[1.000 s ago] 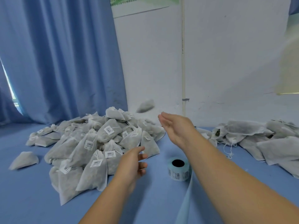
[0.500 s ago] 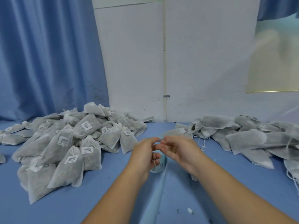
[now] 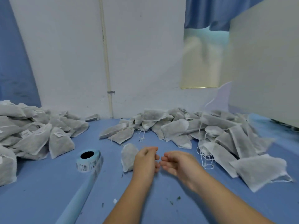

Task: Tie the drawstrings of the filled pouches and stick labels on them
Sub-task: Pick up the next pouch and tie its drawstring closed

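My left hand [image 3: 146, 160] and my right hand [image 3: 177, 162] hover close together over the blue table [image 3: 40, 199]. Their loosely curled fingertips almost meet, and I see nothing held in either. Both are blurred. A single filled grey pouch [image 3: 128, 156] lies just left of my left hand, its right edge hidden behind that hand. A pile of pouches with loose white drawstrings [image 3: 210, 130] spreads across the right side. Labelled pouches [image 3: 37, 135] are heaped at the left. The label roll [image 3: 88, 160] stands left of the single pouch.
A blue backing strip [image 3: 77, 196] trails from the roll toward the front edge. Small green crumbs [image 3: 178, 198] dot the table. A pale cabinet side [image 3: 267, 70] stands at the right, and the white wall [image 3: 145, 62] runs right behind the piles.
The view has swung right, so the untied pile now fills the right side. My hands were pinched together over the roll; now they sit slightly apart beside a single pouch.
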